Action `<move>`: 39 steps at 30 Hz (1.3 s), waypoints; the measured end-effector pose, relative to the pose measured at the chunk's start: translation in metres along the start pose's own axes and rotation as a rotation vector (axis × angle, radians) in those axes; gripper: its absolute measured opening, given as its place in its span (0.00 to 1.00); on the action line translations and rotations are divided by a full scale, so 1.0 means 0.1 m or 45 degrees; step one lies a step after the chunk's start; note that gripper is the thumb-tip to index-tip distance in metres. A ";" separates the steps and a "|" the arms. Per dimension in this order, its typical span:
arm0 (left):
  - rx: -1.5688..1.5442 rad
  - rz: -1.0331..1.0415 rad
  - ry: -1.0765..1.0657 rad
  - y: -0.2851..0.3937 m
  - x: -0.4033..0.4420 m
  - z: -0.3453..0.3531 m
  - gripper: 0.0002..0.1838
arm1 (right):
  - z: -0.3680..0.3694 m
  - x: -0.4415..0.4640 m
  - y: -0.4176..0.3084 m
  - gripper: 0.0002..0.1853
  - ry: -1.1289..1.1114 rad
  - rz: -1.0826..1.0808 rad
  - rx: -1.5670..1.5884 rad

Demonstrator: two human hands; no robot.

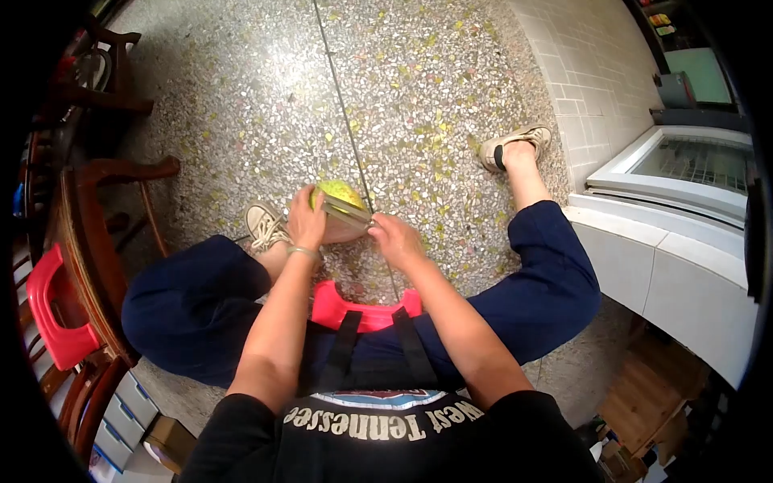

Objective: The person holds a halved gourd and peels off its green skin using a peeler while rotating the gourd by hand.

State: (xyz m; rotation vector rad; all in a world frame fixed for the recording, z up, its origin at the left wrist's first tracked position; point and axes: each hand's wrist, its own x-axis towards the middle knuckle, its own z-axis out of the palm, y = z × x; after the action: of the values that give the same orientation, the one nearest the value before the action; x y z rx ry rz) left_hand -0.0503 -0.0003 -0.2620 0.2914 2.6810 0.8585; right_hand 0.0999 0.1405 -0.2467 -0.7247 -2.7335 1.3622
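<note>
Between my hands runs a long, flat grey-green strip [348,212], slanting down to the right; its exact kind is unclear. My left hand [306,221] is closed around its upper left end. At the lower right end, my right hand [396,241] pinches it between thumb and fingers. Just past the strip, a rounded yellow-green thing [341,191] shows low over the floor, beside my left hand. The strip and fingers partly cover it, so whether it is a fruit or a container I cannot tell.
A pink plastic stool edge [366,319] shows between my thighs. Wooden chairs [105,241] line the left, one carrying a pink plastic piece [60,310]. The speckled floor [266,121] lies ahead. On the right stand a tiled ledge [636,258] and a white-framed window [684,161].
</note>
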 end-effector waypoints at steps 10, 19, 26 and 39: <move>-0.251 0.108 0.059 -0.18 0.01 -0.02 0.16 | -0.32 0.22 0.64 0.15 -0.144 0.575 -0.267; -0.325 0.007 0.055 -0.25 0.04 0.00 0.17 | -0.06 0.19 -0.05 0.19 -0.173 0.292 -0.018; -0.169 -0.076 -0.045 -0.18 0.06 0.00 0.18 | 0.06 0.19 -0.19 0.17 -0.187 0.144 -0.136; -0.155 0.138 0.150 -0.15 0.06 0.12 0.16 | 0.04 0.22 0.27 0.15 -0.189 0.168 -0.121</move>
State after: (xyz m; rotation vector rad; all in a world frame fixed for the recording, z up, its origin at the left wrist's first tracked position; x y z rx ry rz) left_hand -0.0533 -0.0044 -0.2816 0.3713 2.7266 1.0992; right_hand 0.0903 0.1598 -0.2739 -0.8578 -2.9313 1.3698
